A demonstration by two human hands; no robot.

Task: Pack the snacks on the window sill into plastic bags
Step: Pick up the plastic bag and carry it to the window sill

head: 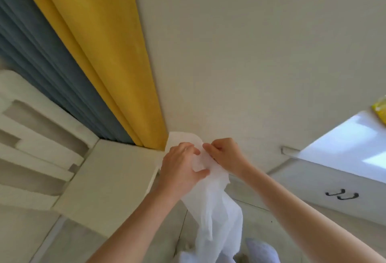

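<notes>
Just right of the yellow curtain's (100, 53) lower end, the left hand (181, 164) and the right hand (223, 156) each pinch the top of a white plastic bag (217, 210), which hangs limp.

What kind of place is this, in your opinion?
Probably a room in a home: a yellow curtain and a blue curtain hang by a plain wall, and a white cabinet with dark handles stands below a sunlit window sill.
</notes>
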